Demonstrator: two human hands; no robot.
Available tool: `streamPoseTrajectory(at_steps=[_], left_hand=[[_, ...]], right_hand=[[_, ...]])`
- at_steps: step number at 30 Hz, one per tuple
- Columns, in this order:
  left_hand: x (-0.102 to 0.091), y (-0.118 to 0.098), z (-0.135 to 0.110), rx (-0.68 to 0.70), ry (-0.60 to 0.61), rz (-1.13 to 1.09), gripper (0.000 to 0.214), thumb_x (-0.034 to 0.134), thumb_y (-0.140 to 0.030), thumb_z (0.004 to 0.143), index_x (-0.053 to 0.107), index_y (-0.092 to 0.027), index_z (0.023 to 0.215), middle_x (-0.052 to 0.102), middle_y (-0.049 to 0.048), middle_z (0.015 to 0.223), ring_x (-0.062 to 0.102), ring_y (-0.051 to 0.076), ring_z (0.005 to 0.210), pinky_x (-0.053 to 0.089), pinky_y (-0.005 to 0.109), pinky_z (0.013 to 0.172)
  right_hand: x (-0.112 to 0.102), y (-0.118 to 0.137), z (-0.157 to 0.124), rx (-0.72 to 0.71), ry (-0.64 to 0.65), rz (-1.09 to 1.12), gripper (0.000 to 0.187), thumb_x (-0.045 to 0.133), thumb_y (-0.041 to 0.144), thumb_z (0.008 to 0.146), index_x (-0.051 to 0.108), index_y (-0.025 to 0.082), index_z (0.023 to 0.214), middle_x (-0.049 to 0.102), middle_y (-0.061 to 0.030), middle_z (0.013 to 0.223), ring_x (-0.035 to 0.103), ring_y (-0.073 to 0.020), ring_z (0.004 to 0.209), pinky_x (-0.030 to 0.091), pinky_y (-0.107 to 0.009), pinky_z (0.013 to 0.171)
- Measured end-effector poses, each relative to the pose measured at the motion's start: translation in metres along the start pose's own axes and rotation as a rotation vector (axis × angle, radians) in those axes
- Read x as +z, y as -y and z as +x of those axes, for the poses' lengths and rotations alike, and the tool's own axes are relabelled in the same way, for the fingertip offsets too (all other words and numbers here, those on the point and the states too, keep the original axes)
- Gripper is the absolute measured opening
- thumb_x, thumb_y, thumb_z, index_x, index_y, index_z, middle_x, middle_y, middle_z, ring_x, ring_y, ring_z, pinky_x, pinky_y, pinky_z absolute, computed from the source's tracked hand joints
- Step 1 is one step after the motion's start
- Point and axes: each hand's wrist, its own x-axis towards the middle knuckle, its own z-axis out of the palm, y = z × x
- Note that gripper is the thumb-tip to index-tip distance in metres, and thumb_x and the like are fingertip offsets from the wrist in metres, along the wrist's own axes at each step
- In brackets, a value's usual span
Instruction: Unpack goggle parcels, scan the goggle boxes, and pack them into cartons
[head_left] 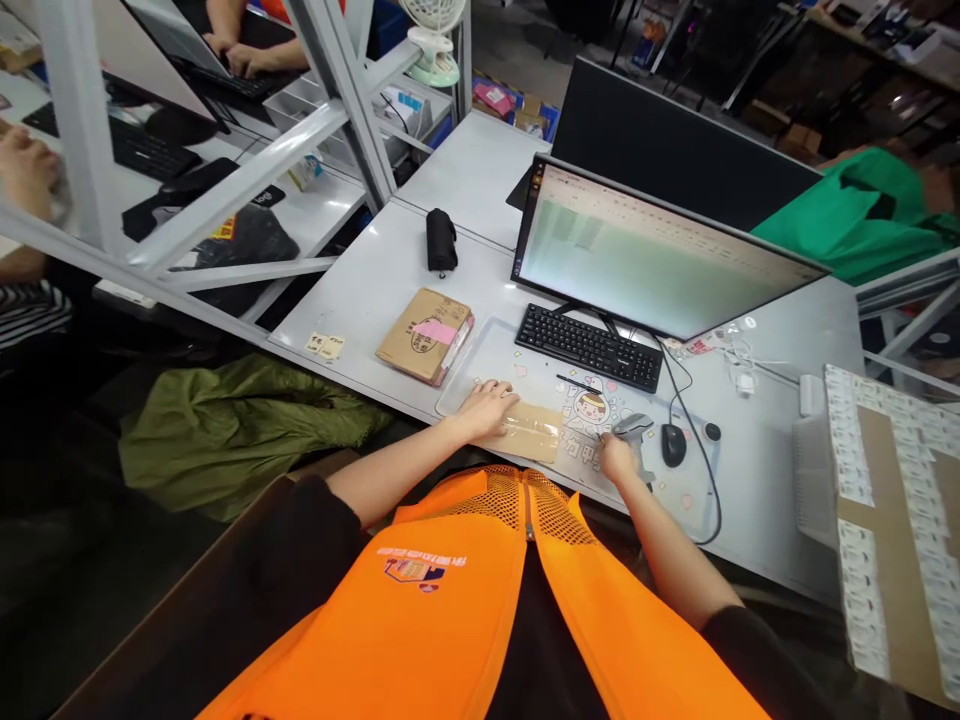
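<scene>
Partly beneath the left grip lies a brown packet.

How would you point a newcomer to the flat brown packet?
Find the lit monitor, then the keyboard below it. Nearer the front edge of the desk, the packet lies flat, the left hand on one end. A shiny strip sets it apart from the brown bundle with a pink label.
</scene>
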Motion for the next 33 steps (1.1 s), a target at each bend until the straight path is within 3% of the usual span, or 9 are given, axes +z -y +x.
streamPoseTrajectory(at_steps=[2, 7, 11, 14, 16, 19, 22, 28, 33], left_hand=[[-0.003, -0.006, 0.013, 0.021, 0.053, 0.085, 0.052, 0.088, -0.026, 0.076, 0.073, -0.023, 0.126, 0.065, 0.0184, 0.136, 0.058, 0.042, 0.130, 0.044, 0.056, 0.115], [0.001, -0.014, 0.018, 0.042, 0.121, 0.217, 0.041, 0.081, -0.023, 0.085, 0.071, -0.016, 0.124, 0.066, 0.0222, 0.126, 0.065, 0.042, 0.119, 0.049, 0.052, 0.105], [0.013, -0.008, 0.003, 0.060, 0.043, 0.144, 0.049, 0.069, -0.025, 0.094, 0.065, -0.016, 0.142, 0.066, 0.0229, 0.132, 0.063, 0.041, 0.129, 0.046, 0.053, 0.113], [0.022, -0.001, -0.007, 0.087, -0.004, 0.089, 0.048, 0.063, -0.027, 0.099, 0.064, -0.018, 0.146, 0.063, 0.0229, 0.145, 0.059, 0.040, 0.139, 0.042, 0.054, 0.120], [0.025, 0.003, -0.010, 0.100, -0.033, 0.050, 0.045, 0.061, -0.029, 0.101, 0.066, -0.020, 0.145, 0.062, 0.0225, 0.150, 0.057, 0.039, 0.144, 0.040, 0.055, 0.124], [0.024, 0.008, -0.008, 0.131, -0.030, -0.002, 0.043, 0.058, -0.030, 0.103, 0.067, -0.021, 0.143, 0.063, 0.0214, 0.150, 0.055, 0.038, 0.148, 0.036, 0.057, 0.128], [0.020, 0.012, -0.005, 0.164, 0.005, -0.011, 0.039, 0.056, -0.029, 0.103, 0.069, -0.021, 0.139, 0.064, 0.0218, 0.149, 0.056, 0.038, 0.147, 0.036, 0.056, 0.128], [0.008, 0.011, 0.003, 0.239, 0.076, 0.143, 0.036, 0.048, -0.024, 0.105, 0.070, -0.015, 0.131, 0.070, 0.0260, 0.137, 0.066, 0.037, 0.132, 0.044, 0.052, 0.117], [-0.022, 0.016, 0.037, 0.045, 0.158, 0.173, 0.038, 0.044, -0.034, 0.108, 0.073, -0.018, 0.128, 0.080, 0.0157, 0.100, 0.075, 0.032, 0.095, 0.052, 0.041, 0.093]], right_hand=[[0.019, -0.002, 0.011, 0.151, 0.024, -0.025, 0.032, 0.054, 0.029, 0.108, 0.074, 0.010, 0.125, 0.077, -0.0190, 0.108, 0.074, -0.0292, 0.108, 0.056, -0.041, 0.095], [0.042, 0.001, 0.024, 0.276, -0.036, 0.012, 0.056, 0.058, 0.030, 0.099, 0.060, 0.002, 0.148, 0.066, -0.0325, 0.139, 0.064, -0.0380, 0.130, 0.052, -0.046, 0.104], [0.035, 0.020, 0.006, 0.021, -0.254, 0.272, 0.049, 0.049, 0.031, 0.100, 0.067, 0.008, 0.140, 0.074, -0.0223, 0.125, 0.069, -0.0305, 0.115, 0.053, -0.042, 0.105], [0.030, 0.048, -0.016, -0.266, -0.134, 0.435, 0.040, 0.048, 0.035, 0.103, 0.077, 0.018, 0.124, 0.079, -0.0118, 0.108, 0.072, -0.0241, 0.095, 0.058, -0.035, 0.093], [0.028, 0.068, -0.029, -0.365, -0.003, 0.404, 0.035, 0.052, 0.034, 0.104, 0.078, 0.021, 0.124, 0.080, -0.0100, 0.113, 0.073, -0.0228, 0.097, 0.057, -0.034, 0.093], [0.021, 0.089, -0.038, -0.374, 0.108, 0.223, 0.033, 0.054, 0.033, 0.106, 0.079, 0.024, 0.125, 0.076, -0.0090, 0.127, 0.072, -0.0226, 0.110, 0.055, -0.031, 0.096], [0.007, 0.098, -0.040, -0.342, 0.171, 0.051, 0.034, 0.051, 0.035, 0.109, 0.078, 0.027, 0.129, 0.074, -0.0093, 0.126, 0.071, -0.0234, 0.113, 0.053, -0.029, 0.092], [-0.003, 0.104, -0.044, -0.361, 0.167, -0.050, 0.032, 0.051, 0.032, 0.111, 0.079, 0.025, 0.124, 0.068, -0.0109, 0.125, 0.065, -0.0238, 0.116, 0.050, -0.029, 0.091], [0.002, 0.106, -0.044, -0.372, 0.148, -0.073, 0.033, 0.049, 0.032, 0.112, 0.080, 0.023, 0.111, 0.064, -0.0114, 0.132, 0.060, -0.0255, 0.121, 0.050, -0.032, 0.090]])
